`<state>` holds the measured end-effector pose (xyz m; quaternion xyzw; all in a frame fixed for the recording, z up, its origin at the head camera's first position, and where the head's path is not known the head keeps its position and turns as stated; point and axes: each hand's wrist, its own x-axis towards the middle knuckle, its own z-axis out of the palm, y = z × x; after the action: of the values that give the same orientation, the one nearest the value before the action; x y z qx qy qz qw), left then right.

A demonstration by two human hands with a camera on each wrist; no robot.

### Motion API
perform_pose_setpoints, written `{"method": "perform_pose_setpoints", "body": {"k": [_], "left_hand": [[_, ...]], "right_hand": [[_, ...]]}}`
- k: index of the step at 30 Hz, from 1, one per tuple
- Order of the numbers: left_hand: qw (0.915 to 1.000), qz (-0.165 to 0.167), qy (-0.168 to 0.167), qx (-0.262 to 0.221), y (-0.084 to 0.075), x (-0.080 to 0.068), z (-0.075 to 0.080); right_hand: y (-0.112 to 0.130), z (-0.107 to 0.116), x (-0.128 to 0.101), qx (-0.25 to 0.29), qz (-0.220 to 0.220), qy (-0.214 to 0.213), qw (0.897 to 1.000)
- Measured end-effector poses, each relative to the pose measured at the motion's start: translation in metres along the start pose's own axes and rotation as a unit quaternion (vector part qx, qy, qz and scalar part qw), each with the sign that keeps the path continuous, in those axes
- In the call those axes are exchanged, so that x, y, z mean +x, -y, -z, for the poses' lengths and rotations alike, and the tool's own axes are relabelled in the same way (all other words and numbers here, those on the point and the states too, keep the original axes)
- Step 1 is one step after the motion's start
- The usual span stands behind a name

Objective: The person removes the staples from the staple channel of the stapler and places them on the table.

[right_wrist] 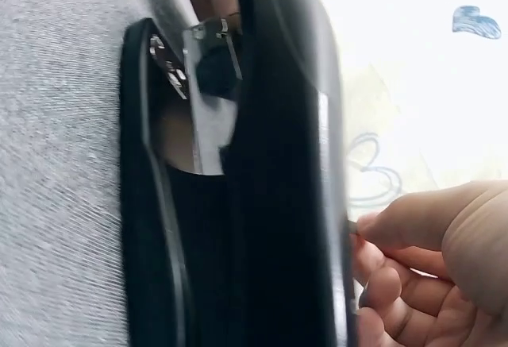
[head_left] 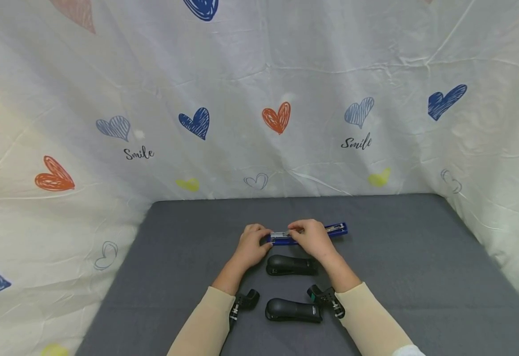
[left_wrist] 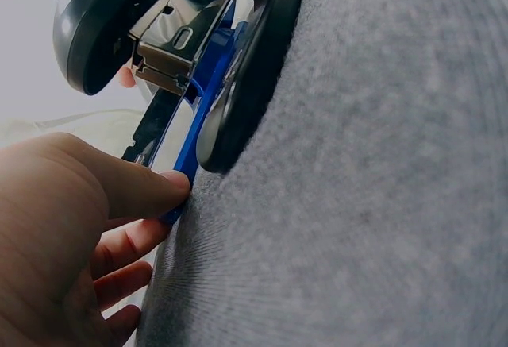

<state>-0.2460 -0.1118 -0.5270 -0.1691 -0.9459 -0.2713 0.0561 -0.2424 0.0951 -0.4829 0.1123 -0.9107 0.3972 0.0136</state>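
Observation:
A blue stapler point(head_left: 277, 242) lies opened out on the grey table, its metal staple channel exposed at the left part. My left hand point(head_left: 250, 245) pinches its left end; in the left wrist view the thumb point(left_wrist: 171, 188) presses on the blue base with the index finger beneath. Over the stapler's middle, my right hand point(head_left: 311, 238) pinches a small grey metal strip point(right_wrist: 353, 226), mostly hidden by the fingers and a black stapler. The stapler's opened top point(head_left: 337, 229) extends to the right, past the right hand.
Two black staplers lie in front of the blue one: the farther point(head_left: 288, 265) just below the hands, the nearer point(head_left: 290, 310) between the forearms. A white curtain point(head_left: 228, 163) printed with hearts hangs behind the grey table point(head_left: 197, 237).

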Motion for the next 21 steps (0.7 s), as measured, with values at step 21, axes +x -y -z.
{"method": "perform_pose_setpoints", "body": {"k": [21], "left_hand": [[1.0000,0.006,0.002,0.006,0.000,-0.001,-0.001]], "right_hand": [[0.002,0.060,-0.008,0.041,-0.016,0.008,0.999]]}}
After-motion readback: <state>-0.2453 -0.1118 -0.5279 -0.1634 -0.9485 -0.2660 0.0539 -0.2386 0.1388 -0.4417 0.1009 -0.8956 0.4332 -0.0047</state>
